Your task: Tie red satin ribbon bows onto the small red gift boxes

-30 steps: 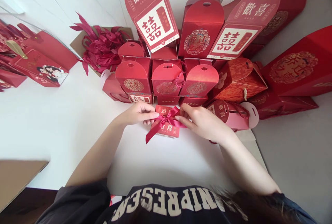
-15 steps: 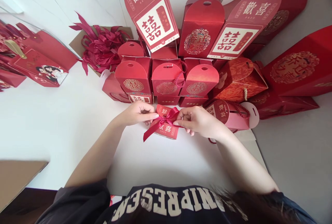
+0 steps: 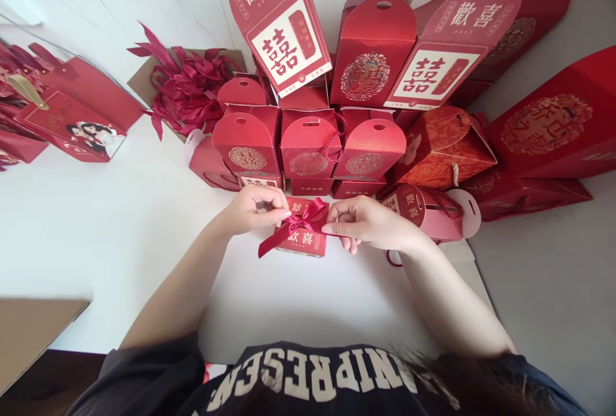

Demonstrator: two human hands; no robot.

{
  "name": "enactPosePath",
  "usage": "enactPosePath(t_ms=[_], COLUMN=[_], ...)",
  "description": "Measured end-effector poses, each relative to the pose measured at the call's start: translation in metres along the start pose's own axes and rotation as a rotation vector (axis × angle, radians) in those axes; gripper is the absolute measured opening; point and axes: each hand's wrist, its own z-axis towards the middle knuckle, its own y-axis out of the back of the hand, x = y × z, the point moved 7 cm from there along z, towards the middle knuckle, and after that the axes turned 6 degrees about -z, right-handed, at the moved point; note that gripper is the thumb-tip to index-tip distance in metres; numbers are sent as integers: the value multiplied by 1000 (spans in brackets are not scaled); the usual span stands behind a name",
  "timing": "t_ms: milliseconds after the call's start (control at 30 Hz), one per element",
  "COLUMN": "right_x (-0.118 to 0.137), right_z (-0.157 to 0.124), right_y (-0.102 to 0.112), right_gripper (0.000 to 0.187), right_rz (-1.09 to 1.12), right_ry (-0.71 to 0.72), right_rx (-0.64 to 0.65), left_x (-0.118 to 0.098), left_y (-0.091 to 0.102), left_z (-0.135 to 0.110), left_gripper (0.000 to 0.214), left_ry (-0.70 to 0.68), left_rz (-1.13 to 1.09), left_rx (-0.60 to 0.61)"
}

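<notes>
A small red gift box (image 3: 304, 242) with gold characters lies on the white table (image 3: 120, 210) in front of me. A red ribbon (image 3: 289, 230) is tied in a bow on its top, one tail hanging down to the left. My left hand (image 3: 253, 208) pinches the left loop of the bow. My right hand (image 3: 368, 222) pinches the ribbon at the box's right side, its other fingers curled.
Several red gift boxes with handles (image 3: 308, 146) stand in rows just behind the small box. Taller red boxes (image 3: 279, 21) lean at the back. A pile of red ribbons (image 3: 187, 88) lies at the back left. A cardboard flap (image 3: 33, 332) sits at the near left.
Both hands have drawn slightly apart on the ribbon. The small box has shifted a little to the left, and the ribbon's tail now hangs further left.
</notes>
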Motion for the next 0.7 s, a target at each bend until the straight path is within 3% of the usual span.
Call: enactPosePath(t_ms=[200, 433, 700], right_x=[6, 14, 21], right_z=[5, 8, 5], right_y=[0, 0, 5], right_gripper=[30, 32, 25], right_rz=[-53, -317, -409], right_ry=[98, 279, 373], right_rx=[-33, -83, -110], left_x=[-7, 8, 16], left_y=[14, 20, 17], left_z=[-1, 1, 2], left_gripper=[27, 27, 28], left_ry=[-161, -99, -24], left_rz=[-3, -28, -45], left_rx=[-105, -167, -163])
